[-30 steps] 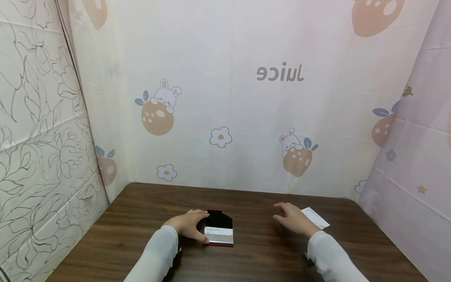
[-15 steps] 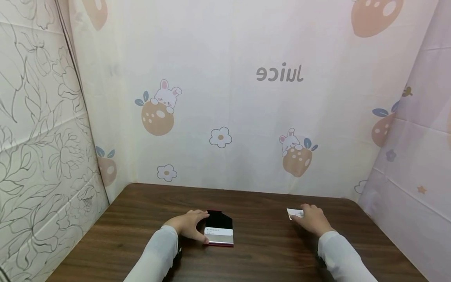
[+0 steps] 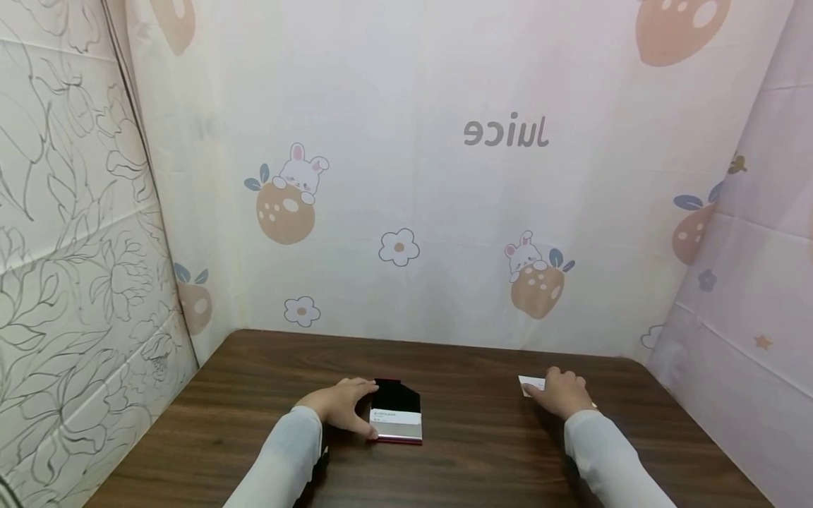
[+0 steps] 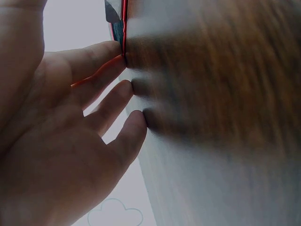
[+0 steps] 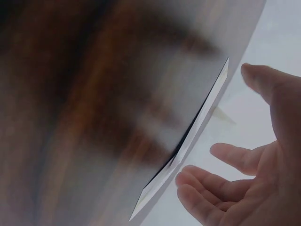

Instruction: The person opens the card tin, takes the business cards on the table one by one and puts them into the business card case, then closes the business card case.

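Note:
A business card case [image 3: 395, 427] lies opened out on the table, its black flap to the back, a silver front and a red edge. A white printed card [image 3: 395, 416] shows in it. My left hand [image 3: 343, 406] holds the case at its left side, thumb at the front corner and index finger at the back; in the left wrist view fingertips [image 4: 120, 47] meet the red edge. Another white card [image 3: 531, 383] lies at the right, partly hidden under my right hand [image 3: 562, 394]. In the right wrist view, the right fingers are spread and apart from that card [image 5: 188, 136].
The dark wooden table [image 3: 470, 451] carries both things. Behind it hangs a pale printed curtain [image 3: 406, 176], with further cloth walls at the left [image 3: 82, 212] and right [image 3: 749, 247].
My right hand has moved right and come over the loose card, which showed at its right side a second ago and now shows at its left. The left hand and case stay put.

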`<state>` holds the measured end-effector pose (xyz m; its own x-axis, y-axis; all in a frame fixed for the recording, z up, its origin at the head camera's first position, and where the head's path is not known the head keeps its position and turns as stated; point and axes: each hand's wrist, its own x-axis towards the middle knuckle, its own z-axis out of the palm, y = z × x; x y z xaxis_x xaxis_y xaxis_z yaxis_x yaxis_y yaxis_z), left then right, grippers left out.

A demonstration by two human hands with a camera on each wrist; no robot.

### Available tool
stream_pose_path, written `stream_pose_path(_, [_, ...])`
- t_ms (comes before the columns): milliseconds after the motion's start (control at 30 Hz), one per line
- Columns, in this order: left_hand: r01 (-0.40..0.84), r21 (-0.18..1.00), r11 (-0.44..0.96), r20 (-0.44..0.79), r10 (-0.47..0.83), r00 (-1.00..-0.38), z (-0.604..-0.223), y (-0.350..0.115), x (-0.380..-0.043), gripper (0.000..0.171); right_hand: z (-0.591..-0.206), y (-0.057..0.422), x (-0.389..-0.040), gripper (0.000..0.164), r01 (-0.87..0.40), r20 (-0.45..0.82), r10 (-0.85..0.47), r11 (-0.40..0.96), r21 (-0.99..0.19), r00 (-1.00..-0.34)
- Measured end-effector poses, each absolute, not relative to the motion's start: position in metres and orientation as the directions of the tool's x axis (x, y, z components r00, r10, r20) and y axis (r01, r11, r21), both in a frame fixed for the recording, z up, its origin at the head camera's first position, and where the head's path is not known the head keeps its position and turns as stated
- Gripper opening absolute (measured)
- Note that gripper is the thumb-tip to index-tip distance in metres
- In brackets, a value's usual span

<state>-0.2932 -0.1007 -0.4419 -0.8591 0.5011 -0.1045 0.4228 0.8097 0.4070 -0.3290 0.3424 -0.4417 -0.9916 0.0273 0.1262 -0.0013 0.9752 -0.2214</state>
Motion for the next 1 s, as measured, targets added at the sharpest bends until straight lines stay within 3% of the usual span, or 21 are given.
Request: stream_pose_path(1000, [0.427,0.404,0.809,-0.1,0.503,-0.859,-0.4438,-0.1009,-0.2948,0.09,-0.4458,0.3457,-0.3377,0.08,0.066,0.078,0.088,0.966,-0.251,-0.993])
